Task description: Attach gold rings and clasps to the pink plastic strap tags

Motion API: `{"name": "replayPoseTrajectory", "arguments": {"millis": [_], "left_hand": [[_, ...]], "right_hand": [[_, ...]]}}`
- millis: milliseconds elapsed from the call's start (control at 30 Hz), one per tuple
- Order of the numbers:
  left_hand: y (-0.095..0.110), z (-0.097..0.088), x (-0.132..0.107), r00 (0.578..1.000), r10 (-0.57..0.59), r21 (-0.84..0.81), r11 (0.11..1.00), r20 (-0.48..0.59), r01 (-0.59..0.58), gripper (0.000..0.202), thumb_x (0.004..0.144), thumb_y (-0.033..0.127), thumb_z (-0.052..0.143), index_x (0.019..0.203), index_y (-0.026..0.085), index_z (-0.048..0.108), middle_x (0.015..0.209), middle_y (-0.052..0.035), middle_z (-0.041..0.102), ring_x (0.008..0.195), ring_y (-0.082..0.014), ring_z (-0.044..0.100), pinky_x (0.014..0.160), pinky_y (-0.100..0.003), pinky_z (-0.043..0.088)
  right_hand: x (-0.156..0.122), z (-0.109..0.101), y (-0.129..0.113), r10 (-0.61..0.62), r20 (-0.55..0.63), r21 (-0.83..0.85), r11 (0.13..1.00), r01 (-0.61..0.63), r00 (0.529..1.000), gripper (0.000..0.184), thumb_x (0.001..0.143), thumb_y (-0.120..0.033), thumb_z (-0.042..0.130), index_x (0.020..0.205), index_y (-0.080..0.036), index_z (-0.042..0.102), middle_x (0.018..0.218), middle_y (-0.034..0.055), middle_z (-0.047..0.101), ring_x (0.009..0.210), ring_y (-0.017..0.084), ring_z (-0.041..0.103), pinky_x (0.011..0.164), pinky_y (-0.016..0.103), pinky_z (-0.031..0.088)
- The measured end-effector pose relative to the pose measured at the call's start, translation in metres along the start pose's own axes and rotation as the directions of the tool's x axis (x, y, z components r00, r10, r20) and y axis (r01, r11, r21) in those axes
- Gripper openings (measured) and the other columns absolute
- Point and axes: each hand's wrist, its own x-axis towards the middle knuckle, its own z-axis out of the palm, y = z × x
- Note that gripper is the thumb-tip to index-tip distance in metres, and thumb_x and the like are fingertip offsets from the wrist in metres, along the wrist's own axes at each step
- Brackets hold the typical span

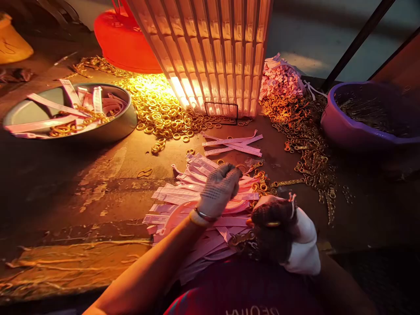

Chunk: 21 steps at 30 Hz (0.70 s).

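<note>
Pink strips (177, 197) are pinched by the down-bent left hand (218, 189); the right hand (278, 229) fists around a brass clasp (273, 224).

Shirt (229, 284): pale capital letters at the bottom edge of the frame — upside down to the camera and cut off below, about six letters, not surely readable.
Pink strips (183, 192): rows of fine dark print along their length — too small to read.
Yellow container (11, 41): faint dark marks on its side, illegible.
</note>
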Motion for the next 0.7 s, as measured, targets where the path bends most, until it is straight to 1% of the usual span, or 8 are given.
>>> {"name": "replayPoseTrajectory", "arguments": {"millis": [67, 167, 267, 367, 433, 533, 633, 700], "left_hand": [[0.003, -0.01, 0.003, 0.999, -0.019, -0.063, 0.998, 0.03, 0.021, 0.026, 0.079, 0.028, 0.063, 0.062, 0.019, 0.046, 0.051, 0.0058, 0.042, 0.04, -0.0051, 0.034, 0.038, -0.019, 0.02], [-0.001, -0.023, 0.002, 0.975, -0.103, -0.251, 0.956, 0.196, 0.151, 0.011, 0.072, 0.026, 0.063, 0.075, 0.017, 0.056, 0.061, 0.002, 0.056, 0.037, -0.0045, 0.034, 0.035, -0.019, 0.018], [-0.006, -0.03, -0.005, 0.953, -0.09, -0.316, 0.931, 0.288, 0.183, 0.026, 0.07, 0.028, 0.061, 0.091, 0.012, 0.065, 0.074, -0.0061, 0.067, 0.038, -0.0061, 0.039, 0.034, -0.021, 0.02], [-0.007, -0.028, -0.013, 0.967, -0.066, -0.223, 0.967, 0.247, 0.122, 0.033, 0.082, 0.04, 0.06, 0.097, 0.011, 0.068, 0.074, -0.0065, 0.067, 0.044, -0.0074, 0.044, 0.038, -0.02, 0.026], [-0.007, -0.024, -0.017, 0.974, -0.064, -0.081, 0.993, 0.216, 0.083, 0.031, 0.085, 0.044, 0.064, 0.091, 0.013, 0.066, 0.065, -0.0014, 0.062, 0.045, -0.0066, 0.043, 0.04, -0.018, 0.027], [-0.004, -0.017, -0.021, 0.985, -0.032, 0.097, 0.995, 0.172, 0.016, 0.026, 0.085, 0.039, 0.068, 0.078, 0.016, 0.059, 0.056, 0.0038, 0.053, 0.046, -0.0061, 0.041, 0.042, -0.017, 0.029], [0.0, -0.014, -0.022, 0.985, -0.017, 0.108, 0.994, 0.173, -0.002, 0.03, 0.09, 0.039, 0.064, 0.071, 0.018, 0.051, 0.055, 0.0051, 0.049, 0.046, -0.0058, 0.039, 0.041, -0.017, 0.03], [0.003, -0.014, -0.021, 0.974, -0.073, 0.059, 0.996, 0.212, 0.062, 0.029, 0.091, 0.038, 0.061, 0.072, 0.018, 0.05, 0.054, 0.0065, 0.044, 0.042, -0.0053, 0.035, 0.038, -0.017, 0.026]], "right_hand": [[0.003, -0.001, -0.004, 0.007, -0.051, 0.045, 0.999, -0.005, 0.999, 0.018, 0.09, -0.035, 0.068, 0.106, -0.027, 0.067, 0.091, 0.0011, 0.071, 0.077, 0.017, 0.067, 0.071, 0.031, 0.059], [0.018, -0.007, 0.0, 0.004, -0.112, 0.072, 0.997, 0.004, 0.994, 0.021, 0.089, -0.029, 0.07, 0.109, -0.027, 0.063, 0.105, 0.0016, 0.071, 0.094, 0.016, 0.067, 0.086, 0.031, 0.058], [0.029, -0.012, 0.012, -0.014, -0.046, 0.037, 0.999, 0.016, 0.999, 0.021, 0.091, -0.029, 0.066, 0.112, -0.025, 0.062, 0.109, 0.0038, 0.07, 0.1, 0.017, 0.066, 0.093, 0.032, 0.056], [0.031, -0.011, 0.023, -0.016, -0.013, -0.035, 0.999, 0.015, 1.0, 0.022, 0.093, -0.029, 0.063, 0.114, -0.023, 0.061, 0.112, 0.0053, 0.07, 0.102, 0.017, 0.066, 0.095, 0.033, 0.054], [0.029, -0.007, 0.029, -0.016, -0.037, -0.108, 0.994, 0.012, 0.999, 0.022, 0.094, -0.029, 0.061, 0.115, -0.023, 0.062, 0.111, 0.0051, 0.07, 0.1, 0.018, 0.066, 0.096, 0.034, 0.053], [0.024, -0.004, 0.032, -0.026, -0.02, -0.208, 0.978, 0.022, 0.999, 0.028, 0.096, -0.025, 0.058, 0.123, -0.024, 0.061, 0.115, 0.0051, 0.07, 0.103, 0.019, 0.066, 0.096, 0.034, 0.053], [0.022, -0.01, 0.031, -0.084, 0.024, -0.375, 0.923, 0.087, 0.996, 0.038, 0.097, -0.021, 0.053, 0.134, -0.026, 0.055, 0.127, 0.0067, 0.066, 0.117, 0.022, 0.061, 0.104, 0.038, 0.049], [0.025, -0.018, 0.031, -0.185, 0.092, -0.507, 0.837, 0.206, 0.979, 0.044, 0.097, -0.017, 0.049, 0.14, -0.026, 0.05, 0.134, 0.0088, 0.061, 0.125, 0.024, 0.056, 0.11, 0.041, 0.044]]}}
